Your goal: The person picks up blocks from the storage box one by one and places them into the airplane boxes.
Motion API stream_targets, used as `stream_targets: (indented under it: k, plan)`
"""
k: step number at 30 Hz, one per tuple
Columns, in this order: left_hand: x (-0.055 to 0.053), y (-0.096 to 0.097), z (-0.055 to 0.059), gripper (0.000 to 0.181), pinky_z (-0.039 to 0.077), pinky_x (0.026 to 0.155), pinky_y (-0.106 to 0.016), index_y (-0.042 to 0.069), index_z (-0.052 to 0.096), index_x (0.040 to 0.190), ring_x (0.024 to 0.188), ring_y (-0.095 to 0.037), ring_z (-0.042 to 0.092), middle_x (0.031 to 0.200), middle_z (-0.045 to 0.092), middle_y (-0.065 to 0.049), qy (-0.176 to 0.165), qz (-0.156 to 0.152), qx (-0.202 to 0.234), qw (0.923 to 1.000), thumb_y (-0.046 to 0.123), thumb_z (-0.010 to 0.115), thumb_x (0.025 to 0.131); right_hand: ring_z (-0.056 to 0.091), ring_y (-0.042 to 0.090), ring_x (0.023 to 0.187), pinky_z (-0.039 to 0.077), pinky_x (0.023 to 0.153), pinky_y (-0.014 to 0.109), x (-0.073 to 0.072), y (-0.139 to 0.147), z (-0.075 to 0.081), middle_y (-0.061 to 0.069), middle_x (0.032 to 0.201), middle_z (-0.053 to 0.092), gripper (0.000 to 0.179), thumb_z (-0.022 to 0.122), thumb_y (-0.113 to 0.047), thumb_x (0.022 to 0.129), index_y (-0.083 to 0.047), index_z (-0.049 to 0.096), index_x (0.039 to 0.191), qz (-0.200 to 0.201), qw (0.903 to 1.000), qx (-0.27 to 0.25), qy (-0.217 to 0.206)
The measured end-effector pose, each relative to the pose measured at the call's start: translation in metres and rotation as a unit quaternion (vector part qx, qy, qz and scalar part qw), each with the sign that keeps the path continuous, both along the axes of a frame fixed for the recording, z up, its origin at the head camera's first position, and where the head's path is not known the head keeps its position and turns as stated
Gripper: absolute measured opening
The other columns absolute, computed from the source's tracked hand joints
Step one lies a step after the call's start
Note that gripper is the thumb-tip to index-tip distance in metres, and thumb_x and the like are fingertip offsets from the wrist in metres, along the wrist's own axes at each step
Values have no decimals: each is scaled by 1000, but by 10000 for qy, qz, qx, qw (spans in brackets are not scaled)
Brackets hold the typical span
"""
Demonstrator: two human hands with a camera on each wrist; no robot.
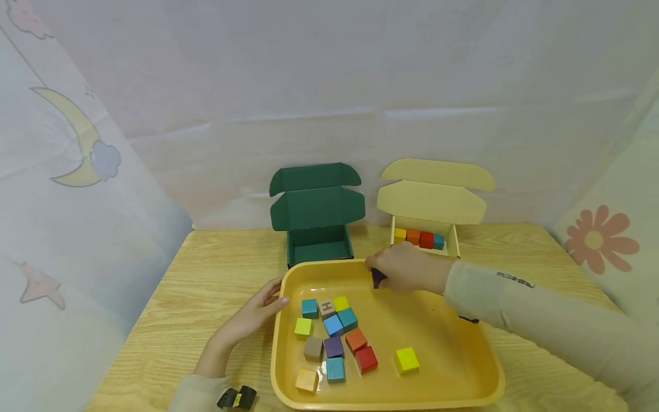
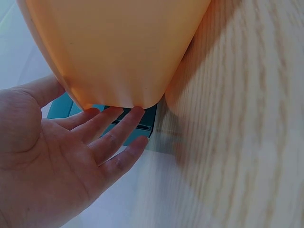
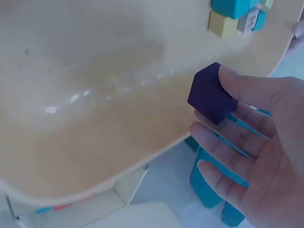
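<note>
Between thumb and fingers my right hand [image 1: 407, 268] pinches a dark purple cube [image 3: 211, 93] just above the far rim of the yellow tray [image 1: 443, 377]. In the right wrist view the thumb lies on one side of the cube, and the other fingers spread loosely. My left hand [image 1: 252, 315] rests against the tray's left side, thumb over the rim; in the left wrist view its fingertips touch the outer wall. Inside the tray lie several coloured cubes, among them a red cube [image 1: 366, 359], a yellow cube [image 1: 407, 360] and a wooden cube marked H [image 1: 326, 308].
Behind the tray stands a green box [image 1: 319, 250], its lid raised and nothing seen inside. To its right is an open cream box [image 1: 452, 240] holding a row of yellow, orange, red and blue cubes. A wooden table [image 1: 206, 286] bears everything; printed cloth hangs around it.
</note>
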State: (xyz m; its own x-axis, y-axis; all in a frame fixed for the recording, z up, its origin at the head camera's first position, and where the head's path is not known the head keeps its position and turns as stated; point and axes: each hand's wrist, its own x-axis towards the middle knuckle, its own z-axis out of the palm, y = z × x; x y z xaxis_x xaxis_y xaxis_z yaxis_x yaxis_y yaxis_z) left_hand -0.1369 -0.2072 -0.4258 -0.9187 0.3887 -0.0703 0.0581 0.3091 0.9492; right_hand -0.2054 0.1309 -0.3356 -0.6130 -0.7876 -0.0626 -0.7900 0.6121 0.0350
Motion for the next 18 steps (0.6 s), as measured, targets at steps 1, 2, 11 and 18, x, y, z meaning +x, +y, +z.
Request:
stream_targets:
  k: [1, 2, 11, 18]
  plan:
    - [0, 0, 0, 63, 27, 112, -59, 4, 21, 156, 143, -47, 24, 158, 26, -23, -6, 8, 13, 10000, 27, 51, 105, 60, 17, 70, 55, 67, 34, -2, 2, 2, 0, 87, 69, 31, 84, -23, 81, -9, 69, 104, -26, 10000, 19, -55]
    - [0, 0, 0, 64, 27, 112, -59, 4, 21, 156, 143, -47, 24, 158, 26, -23, -2, -5, 2, 10000, 27, 51, 105, 60, 17, 69, 55, 67, 34, -3, 4, 4, 0, 87, 69, 31, 84, -24, 81, -9, 69, 104, -41, 9999, 41, -90]
    - [-1, 0, 0, 63, 33, 110, -56, 6, 23, 156, 138, -44, 36, 156, 30, -21, -14, 41, -5, 10000, 29, 52, 105, 60, 15, 81, 55, 79, 37, -22, 17, 20, -3, 95, 68, 32, 82, -17, 82, -11, 69, 111, -275, 9963, 70, -812]
    - [1, 0, 1, 62, 32, 111, -57, 4, 23, 156, 139, -46, 34, 156, 30, -23, 43, -28, -24, 10000, 27, 51, 105, 61, 19, 88, 55, 87, 38, -42, 25, 28, 3, 101, 68, 31, 77, -5, 85, -4, 68, 115, -513, 9855, -243, -1599]
